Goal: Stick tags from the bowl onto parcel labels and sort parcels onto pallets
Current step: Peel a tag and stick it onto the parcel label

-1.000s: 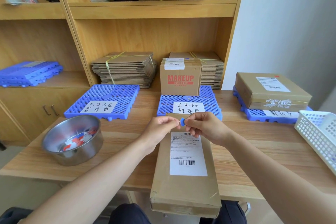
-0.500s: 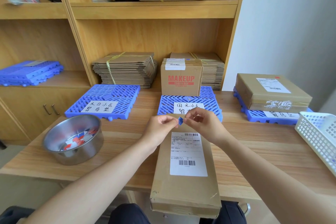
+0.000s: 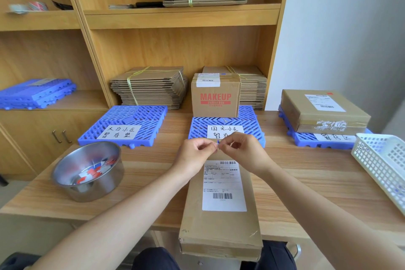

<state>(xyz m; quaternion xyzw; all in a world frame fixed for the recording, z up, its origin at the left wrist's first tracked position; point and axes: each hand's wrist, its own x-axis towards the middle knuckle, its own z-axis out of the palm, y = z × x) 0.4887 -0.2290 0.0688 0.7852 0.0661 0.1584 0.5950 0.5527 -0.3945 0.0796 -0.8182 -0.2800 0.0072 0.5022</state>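
Note:
A long brown parcel [image 3: 221, 230] lies on the table in front of me, its near end past the table edge, with a white shipping label [image 3: 223, 184] on top. Above its far end my left hand [image 3: 195, 155] and my right hand [image 3: 243, 151] meet fingertip to fingertip and pinch a small blue tag [image 3: 218, 143] between them. A steel bowl [image 3: 87, 171] at the left holds several red, white and blue tags. Three blue pallets sit at the back: left [image 3: 125, 125], middle [image 3: 252, 120] with a MAKEUP box [image 3: 215, 96], right [image 3: 306, 138] with a flat parcel [image 3: 322, 112].
A white plastic basket [image 3: 383, 164] stands at the right table edge. Bundled flat cardboard stacks [image 3: 149, 87] fill the wooden shelf behind the pallets. More blue pallets [image 3: 35, 94] lie on the shelf at the left.
Both hands have risen slightly above the parcel's far end while working the blue tag between the fingertips. The parcel and bowl have not moved.

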